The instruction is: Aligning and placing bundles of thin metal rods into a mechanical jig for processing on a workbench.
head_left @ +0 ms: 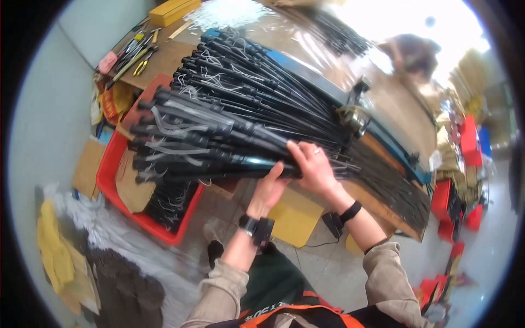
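Note:
Both of my hands hold a thick bundle of black poles (219,142) with grey strap loops at their left ends. The bundle lies slantwise in front of the bench, its strap ends out over a red bin (112,188). From below, my left hand (269,188) is closed round the lower side of the poles. My right hand (314,167) grips them from above, close by on the right. Behind the bundle, many similar black poles (257,82) lie in rows on the bench. The red bin holds more black pieces with pale loops (169,202).
A metal clamp-like fixture (355,115) sits on the bench right of the poles. Hand tools (136,54), a yellow box (172,11) and a white pile (227,13) lie at the back left. Another person (413,54) is across the bench. Red bins (443,199) stand right.

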